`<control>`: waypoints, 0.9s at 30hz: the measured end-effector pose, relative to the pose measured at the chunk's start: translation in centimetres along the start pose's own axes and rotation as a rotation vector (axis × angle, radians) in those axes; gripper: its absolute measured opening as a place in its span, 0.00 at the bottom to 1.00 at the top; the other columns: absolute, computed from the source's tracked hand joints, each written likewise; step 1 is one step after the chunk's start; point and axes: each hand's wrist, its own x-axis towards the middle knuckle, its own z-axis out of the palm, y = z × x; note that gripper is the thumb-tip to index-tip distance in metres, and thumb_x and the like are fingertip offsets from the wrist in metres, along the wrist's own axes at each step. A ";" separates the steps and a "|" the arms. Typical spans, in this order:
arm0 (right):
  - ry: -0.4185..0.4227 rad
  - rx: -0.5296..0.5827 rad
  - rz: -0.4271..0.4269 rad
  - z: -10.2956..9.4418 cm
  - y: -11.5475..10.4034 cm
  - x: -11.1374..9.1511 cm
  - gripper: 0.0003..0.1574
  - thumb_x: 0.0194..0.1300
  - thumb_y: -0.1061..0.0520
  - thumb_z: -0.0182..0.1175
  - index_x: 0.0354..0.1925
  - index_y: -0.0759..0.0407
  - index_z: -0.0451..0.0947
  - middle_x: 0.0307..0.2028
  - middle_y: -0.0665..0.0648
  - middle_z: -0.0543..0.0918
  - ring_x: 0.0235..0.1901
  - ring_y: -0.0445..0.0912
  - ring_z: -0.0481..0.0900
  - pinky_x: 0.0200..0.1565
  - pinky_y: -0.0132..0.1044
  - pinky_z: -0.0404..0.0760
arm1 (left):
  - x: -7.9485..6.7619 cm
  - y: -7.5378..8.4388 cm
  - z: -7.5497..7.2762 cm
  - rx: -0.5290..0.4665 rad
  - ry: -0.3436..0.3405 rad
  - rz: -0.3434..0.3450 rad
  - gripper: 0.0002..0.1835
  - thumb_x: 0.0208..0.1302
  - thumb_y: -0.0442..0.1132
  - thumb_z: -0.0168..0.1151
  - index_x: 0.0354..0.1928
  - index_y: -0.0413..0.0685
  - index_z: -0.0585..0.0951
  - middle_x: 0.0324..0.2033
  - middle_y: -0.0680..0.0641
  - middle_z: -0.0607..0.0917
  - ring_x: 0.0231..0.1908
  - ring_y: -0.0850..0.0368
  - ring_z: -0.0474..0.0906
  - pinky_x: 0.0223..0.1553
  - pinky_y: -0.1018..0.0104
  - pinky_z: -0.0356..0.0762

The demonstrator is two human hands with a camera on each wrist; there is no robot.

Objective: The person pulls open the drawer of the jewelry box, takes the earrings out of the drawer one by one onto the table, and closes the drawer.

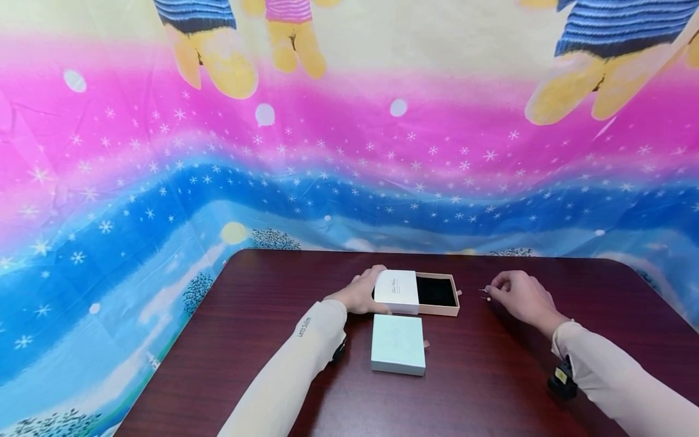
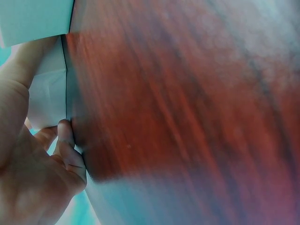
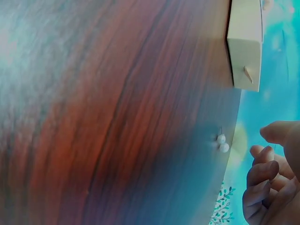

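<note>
My left hand [image 1: 357, 291] grips the white sleeve [image 1: 397, 291] of a slide-out box, thumb along its near side and fingers behind. From the sleeve's right end the box's drawer [image 1: 459, 303] is pulled out, showing a black lining [image 1: 437, 291]. My right hand [image 1: 521, 296] is over the table to the right of the drawer, its thumb and forefinger apart in the right wrist view. Close to these fingertips lie two small pearl-like earrings [image 3: 224, 148], with a thin pin showing. The near side of the sleeve also shows beside my left palm in the left wrist view.
A second box [image 1: 397, 343], pale green and closed, lies in front of the first, with a small pink tab [image 1: 427, 344] on its right. The dark red-brown table [image 1: 491, 382] ends at a printed cloth backdrop [image 1: 349, 152].
</note>
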 end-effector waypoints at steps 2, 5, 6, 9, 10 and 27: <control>0.001 0.004 -0.002 0.0 -0.2 0.0 0.14 0.65 0.46 0.58 0.38 0.54 0.83 0.26 0.50 0.82 0.24 0.43 0.74 0.23 0.37 0.66 | 0.0 0.0 0.0 -0.002 -0.002 -0.002 0.54 0.50 0.54 0.74 0.73 0.55 0.51 0.64 0.49 0.67 0.59 0.50 0.63 0.61 0.53 0.65; 0.002 0.013 -0.006 0.2 -0.6 0.0 0.15 0.66 0.46 0.58 0.39 0.54 0.83 0.25 0.49 0.82 0.24 0.43 0.74 0.23 0.38 0.66 | 0.0 0.0 0.0 0.000 -0.003 -0.003 0.54 0.50 0.54 0.74 0.73 0.56 0.51 0.65 0.49 0.67 0.59 0.51 0.63 0.61 0.54 0.65; 0.003 0.016 -0.008 0.3 -0.7 0.0 0.16 0.66 0.45 0.58 0.39 0.55 0.84 0.25 0.49 0.82 0.24 0.43 0.74 0.23 0.38 0.66 | 0.0 0.0 0.0 0.001 -0.003 -0.004 0.54 0.50 0.54 0.74 0.73 0.56 0.51 0.65 0.49 0.67 0.59 0.51 0.63 0.61 0.54 0.65; 0.004 0.023 -0.013 0.5 -1.1 -0.1 0.18 0.66 0.44 0.58 0.40 0.55 0.84 0.25 0.49 0.82 0.24 0.43 0.74 0.24 0.37 0.66 | -0.1 0.0 0.0 0.005 -0.003 -0.008 0.54 0.51 0.54 0.73 0.74 0.56 0.50 0.65 0.49 0.66 0.60 0.50 0.63 0.61 0.53 0.65; 0.003 0.025 -0.014 0.5 -1.2 -0.1 0.18 0.66 0.43 0.58 0.40 0.55 0.84 0.25 0.49 0.82 0.24 0.43 0.73 0.24 0.37 0.66 | -0.1 0.0 0.0 0.005 -0.004 -0.008 0.54 0.51 0.54 0.73 0.74 0.56 0.50 0.66 0.49 0.66 0.60 0.50 0.63 0.62 0.53 0.65; -0.012 0.030 -0.031 1.7 -2.7 -0.3 0.15 0.66 0.46 0.58 0.39 0.54 0.84 0.21 0.50 0.77 0.23 0.44 0.70 0.23 0.38 0.64 | -0.1 0.0 0.1 0.027 0.003 -0.012 0.56 0.50 0.55 0.73 0.75 0.60 0.48 0.68 0.50 0.64 0.63 0.49 0.62 0.64 0.52 0.63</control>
